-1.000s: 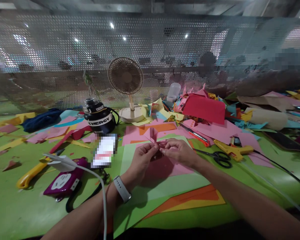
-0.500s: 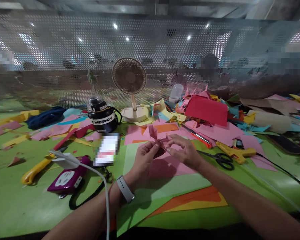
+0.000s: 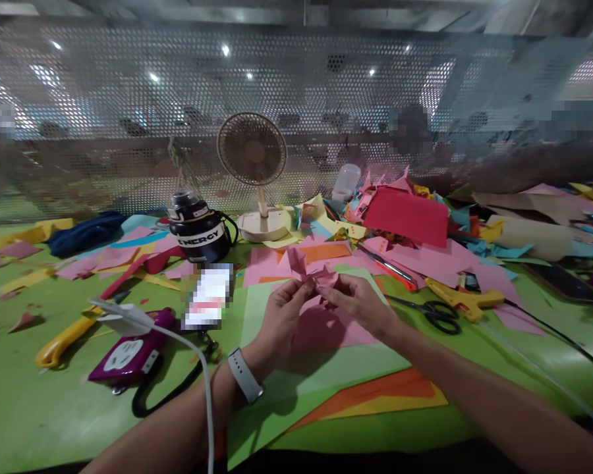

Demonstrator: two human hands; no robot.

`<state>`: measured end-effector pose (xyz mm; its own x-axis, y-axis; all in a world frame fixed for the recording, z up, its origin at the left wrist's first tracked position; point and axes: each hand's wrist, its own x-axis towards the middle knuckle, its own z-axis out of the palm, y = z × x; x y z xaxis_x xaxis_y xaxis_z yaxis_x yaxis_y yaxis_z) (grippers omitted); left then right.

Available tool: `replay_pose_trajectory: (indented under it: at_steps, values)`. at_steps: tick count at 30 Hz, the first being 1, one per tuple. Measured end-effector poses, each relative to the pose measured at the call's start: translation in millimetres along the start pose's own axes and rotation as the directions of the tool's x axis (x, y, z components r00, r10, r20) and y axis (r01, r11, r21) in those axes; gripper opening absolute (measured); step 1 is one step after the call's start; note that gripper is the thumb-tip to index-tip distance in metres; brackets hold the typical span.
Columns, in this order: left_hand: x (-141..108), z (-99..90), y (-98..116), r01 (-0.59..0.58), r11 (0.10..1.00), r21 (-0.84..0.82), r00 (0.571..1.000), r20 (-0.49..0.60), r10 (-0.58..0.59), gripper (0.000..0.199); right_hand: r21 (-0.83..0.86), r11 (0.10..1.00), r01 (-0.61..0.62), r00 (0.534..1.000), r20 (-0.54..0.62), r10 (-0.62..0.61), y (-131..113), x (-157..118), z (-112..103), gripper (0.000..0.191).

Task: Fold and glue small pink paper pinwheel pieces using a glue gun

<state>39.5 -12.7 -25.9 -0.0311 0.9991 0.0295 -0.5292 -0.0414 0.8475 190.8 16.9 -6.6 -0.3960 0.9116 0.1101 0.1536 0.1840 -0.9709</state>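
Observation:
Between my hands is a small folded piece of pink paper (image 3: 323,278), creased into several points. My left hand (image 3: 287,309) pinches its near left side with thumb and fingers. On the other side my right hand (image 3: 363,304) has its thumb and fingertips closed on the paper, and the exact grip is partly hidden. Both hands are just above a pink sheet (image 3: 326,329) that lies on pale green sheets (image 3: 277,378). Orange and yellow paper (image 3: 370,398) sticks out beneath the green.
Scissors (image 3: 437,316) and a yellow glue gun (image 3: 464,299) lie right of my hands. Left are a phone (image 3: 208,296), a purple power strip (image 3: 133,349) and a yellow-handled tool (image 3: 69,337). A black bottle (image 3: 197,230), a fan (image 3: 254,151) and heaped paper scraps stand behind.
My right hand's fingers have curled in closer around the pink paper, which is turned a little between the hands. The whole view has shifted slightly.

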Motion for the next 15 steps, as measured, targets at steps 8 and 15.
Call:
replay_pose_trajectory:
  at_steps: [8, 15]
  values:
    - [-2.0, 5.7, 4.3, 0.047, 0.989, -0.142, 0.997, -0.050, -0.054, 0.022, 0.132, 0.991, -0.033, 0.999, 0.016, 0.031, 0.5, 2.8, 1.2, 0.036]
    - [-2.4, 8.2, 8.3, 0.097, 0.983, -0.158, 0.993, -0.059, -0.107, 0.024, 0.150, 0.988, -0.037, 0.997, 0.068, 0.027, 2.0, 3.5, -0.2, 0.038]
